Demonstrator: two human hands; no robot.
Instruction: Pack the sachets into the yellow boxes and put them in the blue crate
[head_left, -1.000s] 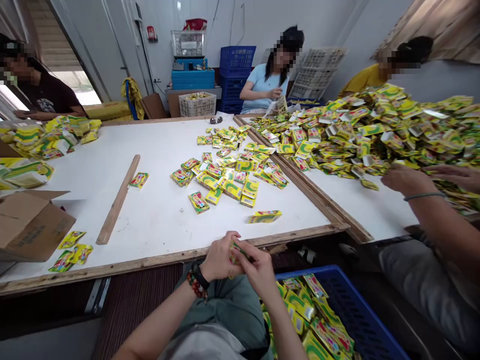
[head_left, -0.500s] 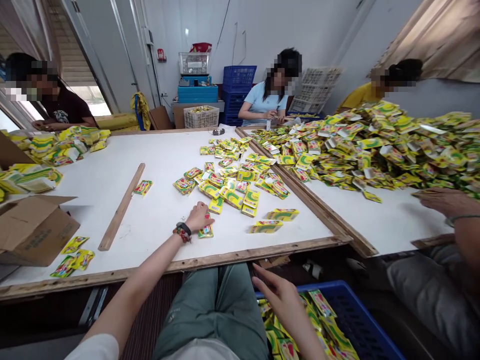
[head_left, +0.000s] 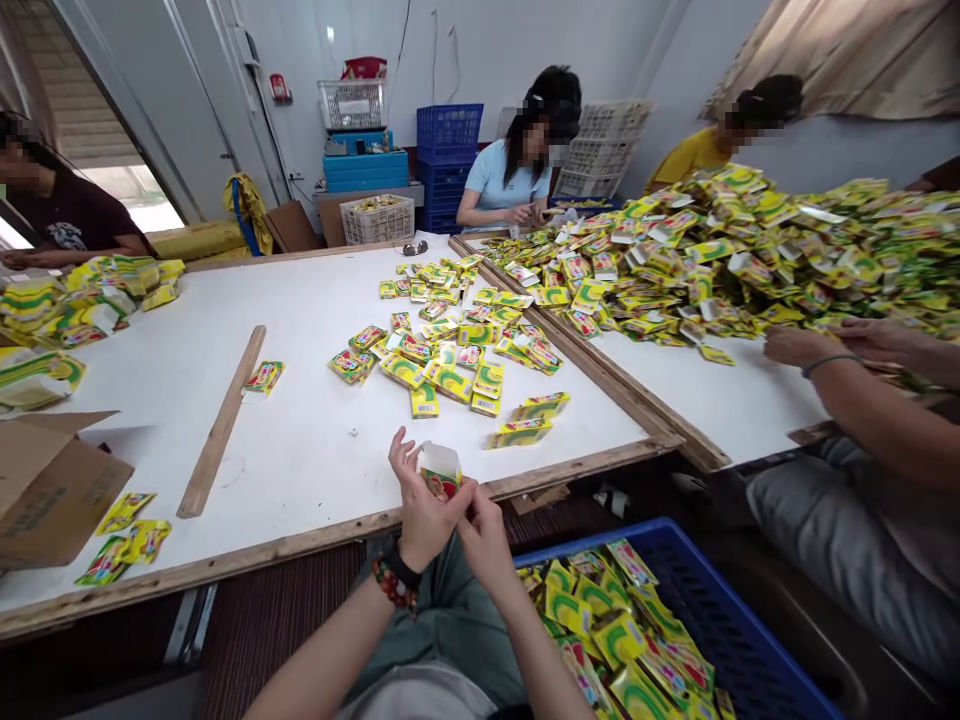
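My left hand [head_left: 426, 505] grips a small yellow-and-green carton [head_left: 441, 472] above the near table edge, its fingers behind the box and its thumb in front. The white inside of the carton's upper flap shows. My right hand [head_left: 484, 530] is closed, thumb and fingers pinching the carton's lower right side; the fingertips are partly hidden. Beyond them, similar flat cartons [head_left: 450, 380] lie in a loose cluster on the white tabletop [head_left: 315, 300]. Two more cartons [head_left: 519, 432] stand on edge nearer the wooden rim.
A blue basket [head_left: 720, 610] full of yellow packets sits below the table at right. Wooden strips [head_left: 585, 370] border the table, with a large carton heap [head_left: 720, 260] beyond. At left are a cardboard box [head_left: 60, 490], packets [head_left: 135, 540] and a loose wooden slat [head_left: 221, 425]. Other people sit around.
My left hand has lifted a carton from the tabletop and brought it toward me. My right hand has risen from above the basket to meet it. The view has shifted slightly.
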